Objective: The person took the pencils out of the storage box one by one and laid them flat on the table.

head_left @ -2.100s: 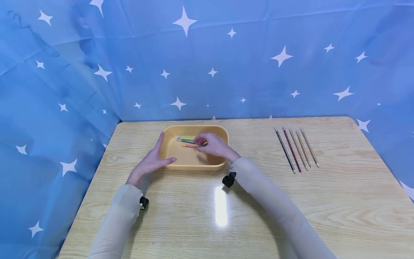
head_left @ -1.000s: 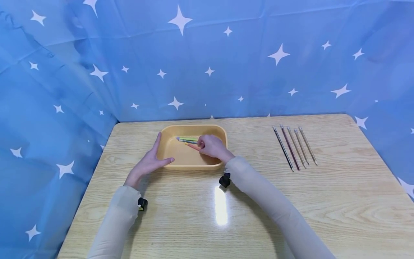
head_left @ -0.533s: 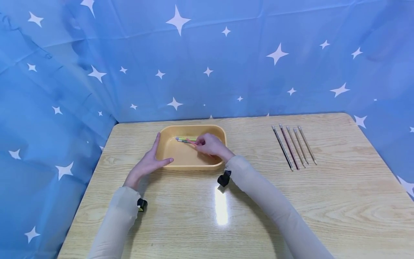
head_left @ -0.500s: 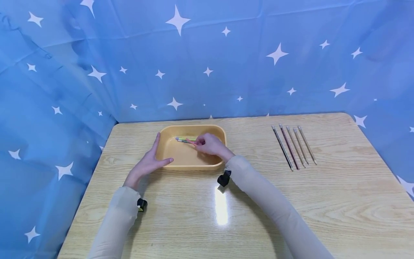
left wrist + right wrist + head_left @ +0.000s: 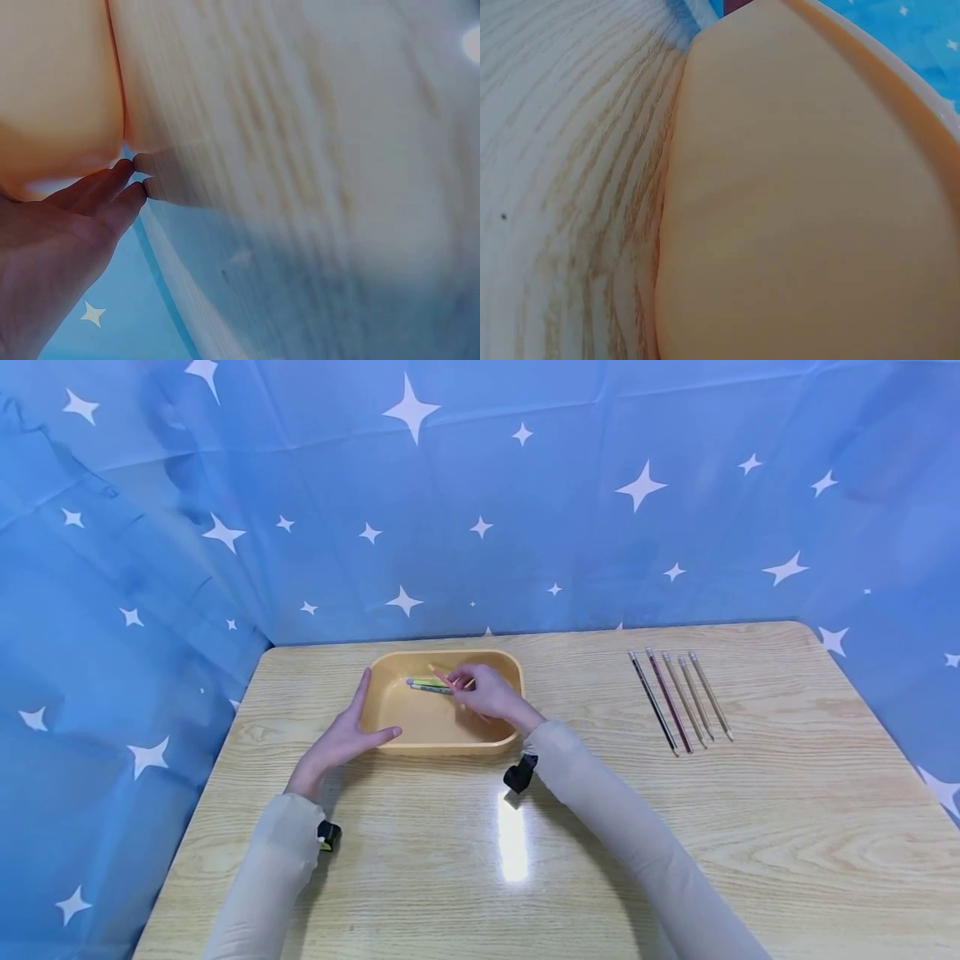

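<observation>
Orange pencil (image 5: 443,677) — pinched in R fingers (image 5: 462,675), mid-part hidden — L fingers (image 5: 363,692) spread at tray (image 5: 435,749) rim.

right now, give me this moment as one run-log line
left hand: at left end of tray | right hand: holds orange pencil over tray | five pencils: on table, right of tray

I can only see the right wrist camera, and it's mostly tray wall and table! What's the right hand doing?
Observer: The right hand is pinching an orange-pink pencil over the inside of the tray.
Operator: Cool! Where's the other hand?
Observer: The left hand is touching the tray's left end.
Operator: Are there more pencils outside?
Observer: Yes, five pencils lie side by side on the table, right of the tray.
</observation>
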### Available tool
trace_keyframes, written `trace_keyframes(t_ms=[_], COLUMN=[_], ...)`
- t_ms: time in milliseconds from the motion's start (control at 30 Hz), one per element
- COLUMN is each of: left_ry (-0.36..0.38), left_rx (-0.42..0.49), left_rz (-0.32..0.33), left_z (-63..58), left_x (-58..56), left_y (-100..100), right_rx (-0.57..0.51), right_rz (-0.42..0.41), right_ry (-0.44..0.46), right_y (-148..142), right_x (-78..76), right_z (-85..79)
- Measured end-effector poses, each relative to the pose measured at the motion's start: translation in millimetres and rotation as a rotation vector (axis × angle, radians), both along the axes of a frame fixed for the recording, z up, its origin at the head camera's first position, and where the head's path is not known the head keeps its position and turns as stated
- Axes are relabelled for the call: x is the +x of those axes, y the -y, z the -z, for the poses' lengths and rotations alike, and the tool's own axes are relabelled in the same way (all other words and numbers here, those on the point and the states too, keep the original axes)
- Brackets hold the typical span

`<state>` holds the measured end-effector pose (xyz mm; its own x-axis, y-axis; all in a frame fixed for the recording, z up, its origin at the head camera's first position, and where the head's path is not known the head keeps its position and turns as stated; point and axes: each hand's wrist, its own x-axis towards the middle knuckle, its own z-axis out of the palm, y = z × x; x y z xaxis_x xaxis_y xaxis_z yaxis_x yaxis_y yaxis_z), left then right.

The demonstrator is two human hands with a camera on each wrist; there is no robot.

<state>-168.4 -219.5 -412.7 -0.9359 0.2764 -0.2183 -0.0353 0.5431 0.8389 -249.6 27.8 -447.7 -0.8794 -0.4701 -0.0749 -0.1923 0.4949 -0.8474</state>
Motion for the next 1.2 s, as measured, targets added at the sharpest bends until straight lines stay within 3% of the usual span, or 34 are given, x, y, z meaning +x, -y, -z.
trace_keyframes(t_ms=[67,300,400,767,1033,1133,1200], left_ry=[-0.002,-0.029,-0.046,-0.043,-0.012,-0.014,-0.018], left_rx=[-0.001,0.004,0.002,0.000,0.011,0.007,0.011], left_rz=[0.001,-0.008,-0.002,0.001,0.005,0.006,0.002], left_z=[2.4,39.6,43.0,40.2,8.7,6.9,13.7], left_x=[-1.5,-16.8,-17.8,-16.7,-4.4,-3.3,-5.9], left_y=[1,16,18,17,4,3,6], right_rx=[-0.033,-0.131,-0.155,-0.173,-0.193,-0.199,-0.201], right_rz=[0.003,0.068,0.106,0.116,0.153,0.168,0.169], right_ry=[0.004,-0.018,-0.043,-0.107,-0.114,-0.114,-0.119], right_y=[0,0,-1,-8,-25,-33,-37], right_x=[1.3,4.4,5.0,15.9,21.2,22.7,23.3], right_z=[-1.4,-3.8,-3.7,-15.7,-21.4,-23.5,-24.9])
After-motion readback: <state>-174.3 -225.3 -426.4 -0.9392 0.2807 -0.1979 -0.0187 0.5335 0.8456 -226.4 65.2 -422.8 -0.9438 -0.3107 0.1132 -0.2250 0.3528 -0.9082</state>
